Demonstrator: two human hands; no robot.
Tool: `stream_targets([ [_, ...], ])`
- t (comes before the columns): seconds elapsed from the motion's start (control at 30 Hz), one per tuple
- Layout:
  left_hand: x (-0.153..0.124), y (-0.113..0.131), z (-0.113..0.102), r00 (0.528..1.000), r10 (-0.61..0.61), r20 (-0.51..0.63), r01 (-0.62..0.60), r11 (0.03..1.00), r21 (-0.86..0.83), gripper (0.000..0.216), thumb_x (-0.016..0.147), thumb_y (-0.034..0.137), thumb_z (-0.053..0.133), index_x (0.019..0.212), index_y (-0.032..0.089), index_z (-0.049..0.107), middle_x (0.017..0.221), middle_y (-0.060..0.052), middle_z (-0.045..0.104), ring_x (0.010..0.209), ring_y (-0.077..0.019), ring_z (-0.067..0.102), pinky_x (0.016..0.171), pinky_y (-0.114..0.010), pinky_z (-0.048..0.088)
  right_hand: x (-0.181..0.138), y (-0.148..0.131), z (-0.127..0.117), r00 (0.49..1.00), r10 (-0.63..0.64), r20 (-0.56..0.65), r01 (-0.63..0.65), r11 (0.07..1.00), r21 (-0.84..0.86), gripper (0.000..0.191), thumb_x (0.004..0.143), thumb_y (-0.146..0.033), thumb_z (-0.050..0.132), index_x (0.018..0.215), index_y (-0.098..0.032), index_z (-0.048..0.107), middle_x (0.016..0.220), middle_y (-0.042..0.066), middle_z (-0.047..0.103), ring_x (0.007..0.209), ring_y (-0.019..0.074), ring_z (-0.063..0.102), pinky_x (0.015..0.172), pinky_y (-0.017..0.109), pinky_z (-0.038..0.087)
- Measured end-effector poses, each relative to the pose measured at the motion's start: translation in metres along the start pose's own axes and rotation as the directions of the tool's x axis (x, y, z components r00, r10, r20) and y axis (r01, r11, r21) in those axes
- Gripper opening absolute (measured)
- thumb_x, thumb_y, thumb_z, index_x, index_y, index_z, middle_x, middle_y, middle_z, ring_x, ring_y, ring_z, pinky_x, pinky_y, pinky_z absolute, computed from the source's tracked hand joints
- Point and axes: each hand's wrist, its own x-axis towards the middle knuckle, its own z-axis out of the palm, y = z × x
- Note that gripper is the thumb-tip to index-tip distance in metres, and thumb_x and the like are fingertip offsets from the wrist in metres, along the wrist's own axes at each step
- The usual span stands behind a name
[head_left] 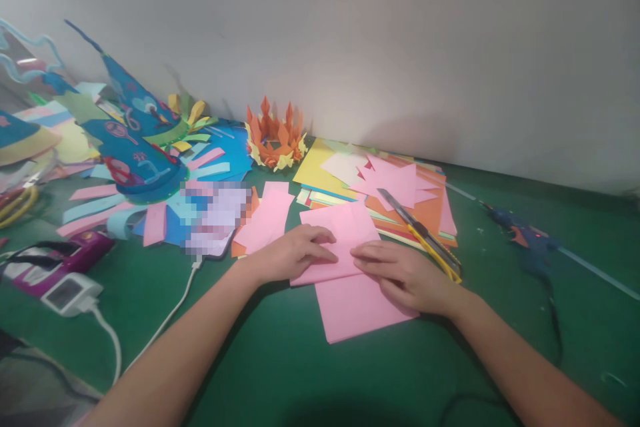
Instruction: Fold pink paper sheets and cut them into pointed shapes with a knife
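Pink paper [345, 228] | beneath left fingers [321, 234], slightly parted | beneath right fingers [375, 255], straight, close together

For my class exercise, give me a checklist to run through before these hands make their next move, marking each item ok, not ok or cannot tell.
1. Paper steadied: ok; the left hand and right hand both rest on the pink paper.
2. Paper edges aligned: not ok; the lower part juts out askew beneath the upper.
3. Yellow-handled cutter out of the fingers: ok; it lies beyond the right hand.
4. Glue gun clear of the pink paper: ok; it lies apart, far right.
5. Glue gun cool: cannot tell.
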Motion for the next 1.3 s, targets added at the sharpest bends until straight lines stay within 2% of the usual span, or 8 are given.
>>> stream_targets([
  [0.2,0.001,0.001,0.0,1.0,0.006,-0.003,-0.006,1.0,-0.004,0.044,0.085,-0.001,0.042,0.106,0.024,0.071,0.124,-0.008,0.056,0.115,-0.0192,0.052,0.1,-0.034,0.042,0.001,-0.003,-0.001,1.0,0.005,-0.008,-0.005,1.0,0.019,0.044,0.08,-0.003,0.04,0.115,-0.017,0.063,0.117,0.013,0.06,0.11,0.0226,0.055,0.091,0.041,0.049],
  [0.37,0.001,-0.001,0.002,1.0,0.002,-0.018,-0.002,1.0,-0.005,0.043,0.087,0.0,0.042,0.105,0.025,0.071,0.123,-0.007,0.057,0.113,-0.019,0.052,0.098,-0.033,0.044,0.002,-0.005,-0.001,1.0,0.015,0.009,-0.015,1.0,-0.017,0.039,0.081,-0.005,0.041,0.112,-0.017,0.062,0.099,0.011,0.06,0.091,0.0209,0.055,0.077,0.038,0.05],
  [0.5,0.001,0.001,0.001,1.0,0.004,-0.007,-0.004,1.0,0.021,0.042,0.087,0.0,0.043,0.105,0.025,0.071,0.123,-0.007,0.056,0.112,-0.0191,0.051,0.097,-0.033,0.044,0.003,-0.006,0.0,1.0,0.005,0.024,-0.003,0.997,-0.072,0.037,0.083,-0.007,0.039,0.111,-0.016,0.061,0.089,0.01,0.059,0.083,0.0204,0.053,0.072,0.039,0.048],
  [0.6,0.003,0.006,-0.002,0.999,0.039,0.007,-0.039,0.997,0.061,0.038,0.087,0.001,0.044,0.106,0.023,0.07,0.125,-0.009,0.054,0.113,-0.0206,0.048,0.095,-0.033,0.044,0.003,-0.006,0.0,1.0,-0.004,0.028,0.006,0.996,-0.087,0.037,0.084,-0.007,0.038,0.112,-0.015,0.061,0.088,0.01,0.058,0.082,0.0202,0.052,0.072,0.039,0.048],
  [0.73,0.006,0.013,-0.002,0.996,0.08,0.033,-0.081,0.996,0.04,0.034,0.09,0.002,0.041,0.108,0.018,0.066,0.118,-0.009,0.061,0.109,-0.0188,0.053,0.096,-0.033,0.045,0.003,-0.006,0.0,1.0,-0.008,0.016,0.009,0.996,-0.087,0.037,0.085,-0.008,0.037,0.112,-0.016,0.061,0.087,0.01,0.058,0.08,0.0199,0.052,0.07,0.038,0.047],
  [1.0,0.007,0.013,-0.002,0.997,0.013,0.073,-0.009,0.999,-0.052,0.02,0.093,0.016,0.048,0.107,0.019,0.063,0.128,-0.007,0.059,0.115,-0.0193,0.054,0.1,-0.036,0.04,0.006,-0.009,0.004,0.998,-0.043,0.05,0.049,0.99,-0.129,0.035,0.09,-0.011,0.04,0.12,-0.015,0.058,0.086,0.009,0.059,0.082,0.0204,0.05,0.072,0.038,0.046],
  [1.17,0.009,0.013,-0.003,0.995,0.044,0.09,-0.04,0.998,-0.047,0.027,0.095,0.018,0.046,0.116,0.022,0.062,0.132,-0.007,0.057,0.113,-0.0189,0.054,0.1,-0.036,0.038,0.008,-0.014,0.006,0.996,-0.059,0.072,0.067,0.991,-0.113,0.036,0.091,-0.011,0.038,0.121,-0.014,0.056,0.088,0.01,0.058,0.084,0.0203,0.05,0.074,0.037,0.046],
  [1.3,0.009,0.012,-0.001,0.995,0.063,0.08,-0.06,0.998,-0.037,0.029,0.095,0.018,0.045,0.114,0.022,0.065,0.131,-0.008,0.058,0.112,-0.0195,0.056,0.098,-0.035,0.039,0.011,-0.018,0.007,0.993,-0.058,0.107,0.073,0.988,-0.135,0.036,0.091,-0.012,0.037,0.123,-0.013,0.055,0.089,0.01,0.059,0.084,0.0202,0.051,0.074,0.036,0.045],
])
